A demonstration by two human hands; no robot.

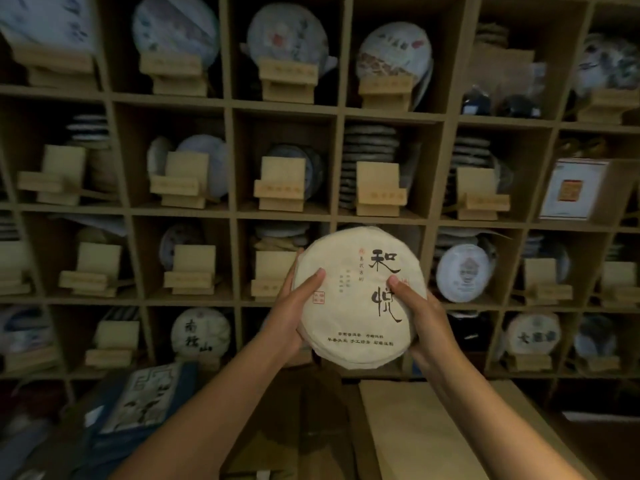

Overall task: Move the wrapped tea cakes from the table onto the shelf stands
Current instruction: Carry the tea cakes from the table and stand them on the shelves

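Before the wooden shelf wall (232,109), both hands are holding 1 wrapped tea cake (360,296) up in the air, its printed face turned toward the camera. The cake is round, wrapped in pale cream paper with 2 large black brush characters down its right half, a small red seal at the left, and rows of small black print near the bottom. It is sitting tilted, covering much of the cubby behind it.

The left hand (294,306) is gripping the cake's left edge, thumb lying across the front and the fingers curling behind the rim. The right hand (424,313) is gripping the right edge the same way, thumb pressing on the paper beside the lower character and fingers hidden behind.

Just left of the cake, a bare wooden stand (273,271) is sitting in its cubby, partly hidden by the left hand. To the right, a white-wrapped cake with a grey figure (464,273) is already standing on display. Lower left, another displayed cake with black characters (201,332) is resting on its stand. Along the upper row, 3 cakes with painted wrappers are sitting on stands. Below the forearms, a brown paper-covered surface (415,431) is showing.
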